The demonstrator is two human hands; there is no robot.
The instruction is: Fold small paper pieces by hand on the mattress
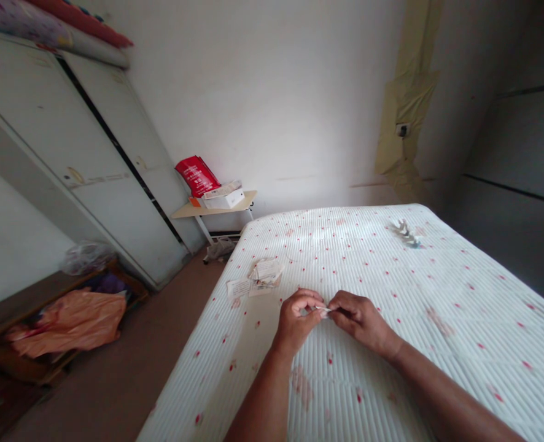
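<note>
Over the bed (345,380) with its white, red-dotted cover, my two hands meet near the middle. A small thin white piece (323,309) spans the gap between their fingertips. My left hand (298,318) pinches its left end between thumb and fingers. At the other end, my right hand (358,316) is closed, with thumb and forefinger pressed on the piece. What the piece is cannot be made out. Printed paper slips (266,271) lie in a loose pile on the cover, beyond my left hand and to its left.
A crumpled white and bluish item (406,233) lies at the bed's far right. Behind the bed's left corner, a small table (186,212) bears a red bag (197,176) and a white box (228,199). An orange cloth (76,322) covers a low shelf at left.
</note>
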